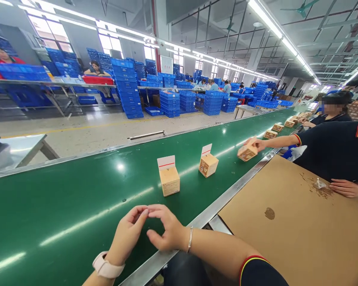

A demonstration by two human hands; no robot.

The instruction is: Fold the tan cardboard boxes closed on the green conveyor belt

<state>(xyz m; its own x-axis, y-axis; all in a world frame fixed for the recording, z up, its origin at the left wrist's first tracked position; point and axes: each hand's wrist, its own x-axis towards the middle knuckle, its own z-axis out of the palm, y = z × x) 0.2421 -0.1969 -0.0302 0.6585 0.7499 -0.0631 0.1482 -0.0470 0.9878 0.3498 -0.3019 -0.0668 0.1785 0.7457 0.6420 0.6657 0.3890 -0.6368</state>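
My left hand [130, 233], with a pale watch band at its wrist, is over the green conveyor belt, thumb and fingers closed in a pinch. Whatever is between those fingertips, if anything, is too small to make out. My right hand [168, 228], wearing a thin bracelet, meets it at the fingertips, its thumb spread well away from the index finger. Just beyond my hands stands a small cardboard box [170, 182] with its white, red-striped flap up. A second cardboard box [208, 165], flap also raised, stands farther along the belt.
The green belt [77, 194] has a metal edge [209, 214] close to me. At right, a co-worker's hand [259, 143] holds a tilted box [247, 152] over the belt. Several boxes follow beyond. A brown cardboard-covered table [280, 246] bears wet-looking marks. Blue crates [127, 89] stand across the aisle.
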